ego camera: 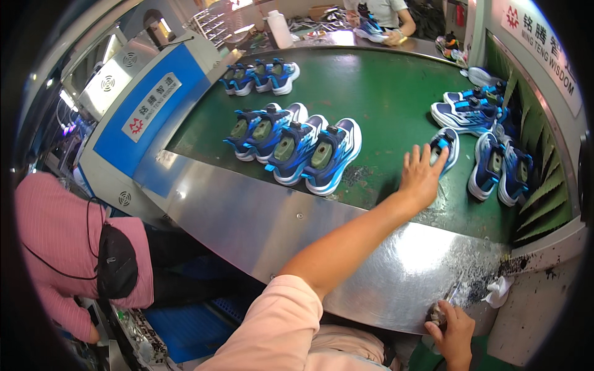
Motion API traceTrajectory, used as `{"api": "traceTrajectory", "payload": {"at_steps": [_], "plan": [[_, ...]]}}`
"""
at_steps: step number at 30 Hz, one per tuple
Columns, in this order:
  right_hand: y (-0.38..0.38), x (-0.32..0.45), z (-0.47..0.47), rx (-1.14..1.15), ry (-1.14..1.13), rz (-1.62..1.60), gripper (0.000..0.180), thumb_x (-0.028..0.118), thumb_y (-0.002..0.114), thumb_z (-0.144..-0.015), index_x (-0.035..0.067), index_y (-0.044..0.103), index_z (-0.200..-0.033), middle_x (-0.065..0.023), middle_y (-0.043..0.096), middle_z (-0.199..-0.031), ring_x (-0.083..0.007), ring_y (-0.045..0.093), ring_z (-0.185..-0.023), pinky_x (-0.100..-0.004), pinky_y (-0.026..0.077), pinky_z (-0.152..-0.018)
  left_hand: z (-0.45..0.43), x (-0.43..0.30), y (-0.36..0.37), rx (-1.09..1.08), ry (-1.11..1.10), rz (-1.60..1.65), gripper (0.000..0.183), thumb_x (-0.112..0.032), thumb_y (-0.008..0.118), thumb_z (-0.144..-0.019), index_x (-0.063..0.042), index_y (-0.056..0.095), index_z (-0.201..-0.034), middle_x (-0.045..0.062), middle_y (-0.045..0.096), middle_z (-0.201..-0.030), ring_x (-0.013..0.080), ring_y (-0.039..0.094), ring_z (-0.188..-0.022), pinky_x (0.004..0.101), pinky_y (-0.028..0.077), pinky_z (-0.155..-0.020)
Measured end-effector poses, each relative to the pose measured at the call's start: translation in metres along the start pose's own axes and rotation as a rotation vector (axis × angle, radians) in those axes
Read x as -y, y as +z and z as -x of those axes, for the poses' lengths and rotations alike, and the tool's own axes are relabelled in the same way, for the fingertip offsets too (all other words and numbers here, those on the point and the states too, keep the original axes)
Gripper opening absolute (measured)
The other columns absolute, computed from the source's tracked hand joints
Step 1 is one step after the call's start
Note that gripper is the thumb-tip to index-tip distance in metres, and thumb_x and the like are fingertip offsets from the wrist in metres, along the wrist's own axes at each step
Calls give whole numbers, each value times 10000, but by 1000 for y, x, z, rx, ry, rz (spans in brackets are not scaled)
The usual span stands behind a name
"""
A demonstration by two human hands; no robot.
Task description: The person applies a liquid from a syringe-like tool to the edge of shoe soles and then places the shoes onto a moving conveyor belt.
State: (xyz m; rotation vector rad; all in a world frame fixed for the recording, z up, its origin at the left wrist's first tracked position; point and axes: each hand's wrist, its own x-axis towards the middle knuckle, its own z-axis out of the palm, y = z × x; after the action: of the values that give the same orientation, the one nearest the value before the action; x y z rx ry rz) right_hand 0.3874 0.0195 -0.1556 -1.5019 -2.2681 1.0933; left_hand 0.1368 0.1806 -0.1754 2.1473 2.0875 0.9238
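My left hand [421,177] reaches over the green conveyor belt [390,116] with its fingers spread. Its thumb overlaps the collar of a blue and white sneaker [451,146]; whether it presses on the shoe is hard to tell. My right hand [454,331], low at the right, grips a small tool [436,315] with a dark, wrapped-looking handle. A thin shiny part of it points up over the metal ledge [287,222]. To the right of my left hand stand two more sneakers [485,167], with green shoe lasts inside.
Sneakers on lasts stand in a near group [311,150] and a far group [260,76]. More shoes [468,111] lie by the strip curtain [547,185]. Crumpled white paper [497,292] sits near black smears. One person [83,246] is at left; another [383,18] handles a shoe across the belt.
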Motion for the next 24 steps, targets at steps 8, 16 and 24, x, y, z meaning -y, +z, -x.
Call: {"api": "traceTrajectory", "payload": {"at_steps": [8,16,24], "plan": [[-75,30,57,-469,-362,466,517,387,596,-778,47,474,-1148,-196,460,-1118,-350,502,-922,-409,435,-710,191,-40,-87,-180,246,260,303,-72,626,-682,-44,509,-960,161,449,-980,313,442,-905,400,360,-769],[-26,3,38,-181,-65,145,493,366,604,-770,51,483,-1130,-184,467,-1090,-333,504,-895,-397,435,-695,411,-14,-127,364,-1196,194,200,-214,502,-799,-35,580,-749,163,578,-721,297,566,-650,365,437,-551],[-1,-39,54,-154,20,-116,469,345,611,-762,56,492,-1111,-173,474,-1061,-316,505,-867,-385,434,-679,299,45,-62,386,-854,384,182,-189,502,-796,-29,580,-760,152,579,-723,278,565,-655,350,437,-563]]}}
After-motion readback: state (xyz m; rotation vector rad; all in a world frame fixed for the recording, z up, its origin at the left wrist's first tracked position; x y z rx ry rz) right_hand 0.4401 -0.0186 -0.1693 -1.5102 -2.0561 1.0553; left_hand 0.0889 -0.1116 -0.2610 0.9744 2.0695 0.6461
